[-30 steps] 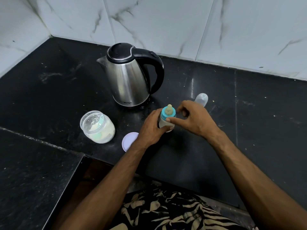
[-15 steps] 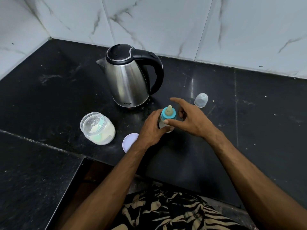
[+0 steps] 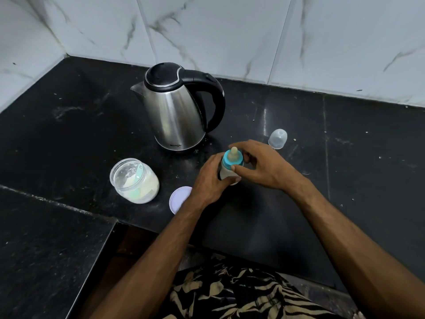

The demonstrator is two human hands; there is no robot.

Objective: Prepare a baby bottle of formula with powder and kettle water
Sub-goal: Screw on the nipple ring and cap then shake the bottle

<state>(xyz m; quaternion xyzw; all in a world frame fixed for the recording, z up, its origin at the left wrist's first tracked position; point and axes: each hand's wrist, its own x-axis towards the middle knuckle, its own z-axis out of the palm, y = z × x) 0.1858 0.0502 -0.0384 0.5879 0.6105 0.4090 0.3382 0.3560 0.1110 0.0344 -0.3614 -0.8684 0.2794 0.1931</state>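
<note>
A small baby bottle holding white liquid stands upright on the black counter, topped with a blue collar and a pale teat. My left hand wraps the bottle's body from the left. My right hand pinches the blue collar with thumb and fingers. Behind them stands the steel kettle with its black lid down and handle to the right. An open clear jar of white powder with a pale green scoop inside sits to the left.
The jar's white lid lies flat beside my left wrist. A clear bottle cap rests behind my right hand. Marble-tiled walls close the back and left. The counter steps down at the front left.
My right hand's fingers opened off the collar half a second ago and have now closed round it again, turned a little. The left hand and bottle stayed put.
</note>
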